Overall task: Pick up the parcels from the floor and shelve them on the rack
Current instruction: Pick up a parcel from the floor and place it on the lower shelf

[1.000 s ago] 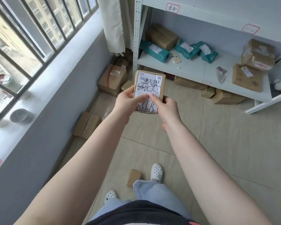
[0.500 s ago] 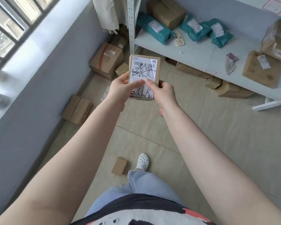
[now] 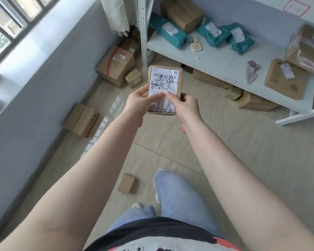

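Observation:
A small brown cardboard parcel (image 3: 164,82) with a white shipping label and black handwriting is held upright in front of me. My left hand (image 3: 137,104) grips its left edge and my right hand (image 3: 186,105) grips its right edge, both thumbs resting on the label. The white metal rack (image 3: 216,60) stands ahead and to the right; its lower shelf carries teal mailer bags (image 3: 168,32), a brown box (image 3: 181,12) and a flat brown parcel (image 3: 283,78). More parcels lie on the floor: a small box (image 3: 126,183) near my feet and a box (image 3: 81,119) by the wall.
A large taped carton (image 3: 116,67) and a small box (image 3: 133,77) sit in the corner by the rack's upright post (image 3: 142,31). Several flat boxes (image 3: 256,102) lie under the shelf. A grey wall and barred window run along the left. My legs stand on the tiled floor.
The view has tilted down and moved toward the rack, so the shelf looks nearer. The parcel stays in both hands. My legs have stepped forward.

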### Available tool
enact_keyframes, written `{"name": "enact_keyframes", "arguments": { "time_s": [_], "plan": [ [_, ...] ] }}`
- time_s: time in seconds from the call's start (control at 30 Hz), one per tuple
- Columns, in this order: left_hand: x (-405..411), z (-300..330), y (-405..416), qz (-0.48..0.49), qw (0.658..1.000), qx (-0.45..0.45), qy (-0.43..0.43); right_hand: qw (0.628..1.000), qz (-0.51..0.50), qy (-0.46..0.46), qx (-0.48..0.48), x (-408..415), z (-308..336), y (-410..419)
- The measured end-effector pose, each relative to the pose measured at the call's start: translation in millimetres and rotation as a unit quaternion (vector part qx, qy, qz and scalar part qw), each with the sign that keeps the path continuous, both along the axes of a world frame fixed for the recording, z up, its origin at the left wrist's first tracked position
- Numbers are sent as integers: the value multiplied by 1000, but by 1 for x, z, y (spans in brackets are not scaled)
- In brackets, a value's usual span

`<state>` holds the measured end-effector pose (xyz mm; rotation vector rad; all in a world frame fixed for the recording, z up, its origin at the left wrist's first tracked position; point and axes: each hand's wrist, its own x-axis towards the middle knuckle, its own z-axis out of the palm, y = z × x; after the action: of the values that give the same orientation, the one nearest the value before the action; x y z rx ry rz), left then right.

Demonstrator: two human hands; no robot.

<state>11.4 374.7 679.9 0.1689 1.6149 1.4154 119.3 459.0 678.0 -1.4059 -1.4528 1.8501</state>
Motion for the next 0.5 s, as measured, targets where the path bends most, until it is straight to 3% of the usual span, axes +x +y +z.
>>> {"name": "enact_keyframes", "arguments": {
  "time_s": [0.5],
  "plan": [
    [10, 17, 191, 28, 1000, 3, 4, 999, 25, 5, 31, 6, 18, 193]
  ]
}}
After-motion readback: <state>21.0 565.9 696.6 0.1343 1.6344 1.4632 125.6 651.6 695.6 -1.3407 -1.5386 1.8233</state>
